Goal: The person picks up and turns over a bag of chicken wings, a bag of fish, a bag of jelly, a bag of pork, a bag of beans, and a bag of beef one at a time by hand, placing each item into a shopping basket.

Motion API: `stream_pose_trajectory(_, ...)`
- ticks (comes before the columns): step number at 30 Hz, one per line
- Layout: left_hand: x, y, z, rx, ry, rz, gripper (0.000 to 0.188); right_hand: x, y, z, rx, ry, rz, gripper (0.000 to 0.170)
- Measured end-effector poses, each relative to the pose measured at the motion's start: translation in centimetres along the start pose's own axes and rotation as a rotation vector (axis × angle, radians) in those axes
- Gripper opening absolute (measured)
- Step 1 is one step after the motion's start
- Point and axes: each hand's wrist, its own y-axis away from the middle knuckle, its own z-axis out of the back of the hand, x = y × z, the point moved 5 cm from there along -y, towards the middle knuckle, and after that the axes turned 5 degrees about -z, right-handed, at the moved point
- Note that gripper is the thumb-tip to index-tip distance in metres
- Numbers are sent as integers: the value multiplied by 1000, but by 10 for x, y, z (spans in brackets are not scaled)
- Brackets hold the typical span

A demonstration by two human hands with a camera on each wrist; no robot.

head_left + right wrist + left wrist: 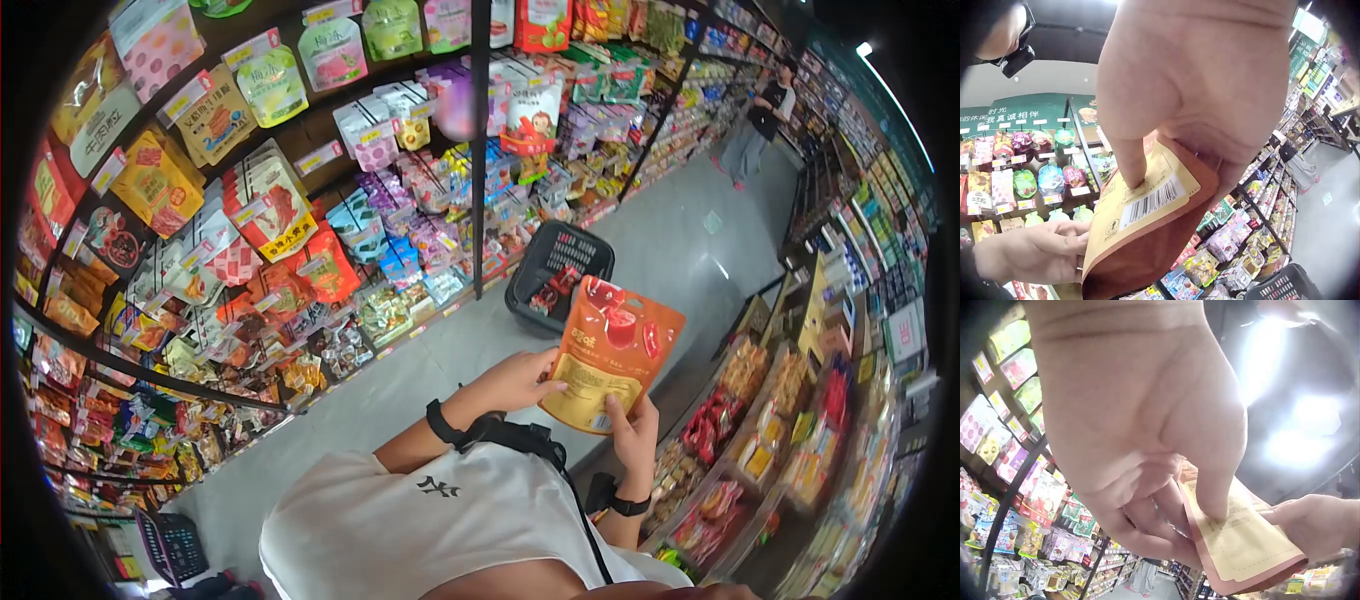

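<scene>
Both hands hold an orange-red snack pouch [635, 335] in front of the white shirt, its gold label panel facing up. At the pouch's left edge my left hand [522, 380] pinches it, thumb on the label side. My right hand [632, 435] grips the lower right corner with the thumb across the gold panel. The left wrist view shows small print on the pouch [1250, 544] beside the left thumb. A barcode shows on the pouch [1141, 209] near the right thumb in the right wrist view. Most fingers of both hands are hidden behind it.
A black shopping basket [580, 243] with red packets inside stands on the floor beyond the pouch. Shelves of hanging snack bags [330, 260] line the left; bins of packaged food [770, 430] stand right. Another person [765, 125] is farther down the aisle. A second basket [172, 550] is at lower left.
</scene>
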Motion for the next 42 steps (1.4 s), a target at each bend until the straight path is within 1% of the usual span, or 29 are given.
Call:
stream_pose_trajectory(3, 5, -38, 20, -45, -80, -40, 49, 15, -48, 4, 29, 34, 51, 32)
stream_pose_trajectory(7, 16, -81, 44, -108, -99, -30, 50, 26, -112, 10, 123, 117, -3, 31)
stream_pose_trajectory(8, 18, -92, 47, -121, -98, -31, 50, 27, -125, 12, 122, 128, 11, 30)
stream_pose_trajectory(10, 21, -110, 51, -137, -104, -11, 49, 26, -144, 15, 118, 149, 30, 29)
stream_pose_trajectory(13, 28, -132, 52, -116, -130, 72, 49, 10, -172, 23, 146, 62, 9, 27)
stream_pose_trajectory(14, 31, -140, 51, -104, -141, 107, 49, -1, -182, 27, 168, 24, 2, 28)
stream_pose_trajectory(17, 40, -165, 39, -147, -225, 102, 48, -25, -213, 43, 246, -60, -17, 30)
stream_pose_trajectory(20, 33, -191, 28, -284, -217, 76, 46, -33, -251, 65, 343, 40, 5, 33)
stream_pose_trajectory(22, 26, -209, 21, -339, -275, 88, 45, -36, -279, 79, 418, -26, 1, 33)
stream_pose_trajectory(23, 22, -216, 15, -350, -307, 107, 44, -40, -289, 84, 451, -72, -18, 33)
stream_pose_trajectory(24, 14, -224, 10, -404, -268, 82, 44, -34, -300, 94, 524, -37, -88, 33)
stream_pose_trajectory(27, 9, -247, -6, -423, -121, 195, 43, -33, -333, 111, 497, -127, 45, 30)
stream_pose_trajectory(28, 8, -255, -12, -440, -99, 176, 43, -32, -340, 117, 493, -148, 67, 27)
stream_pose_trajectory(31, -2, -262, -20, -480, -77, 154, 44, -44, -352, 127, 470, -228, 83, 27)
stream_pose_trajectory(34, -11, -268, -27, -473, -112, 174, 46, -52, -352, 129, 451, -322, 22, 28)
stream_pose_trajectory(36, -12, -264, -33, -475, -116, 202, 46, -60, -349, 127, 491, -323, 14, 28)
stream_pose_trajectory(38, -19, -255, -35, -523, -113, 218, 46, -63, -348, 122, 532, -312, 14, 29)
stream_pose_trajectory(42, -12, -220, -40, -628, -75, 192, 47, -47, -335, 101, 610, -285, 18, 29)
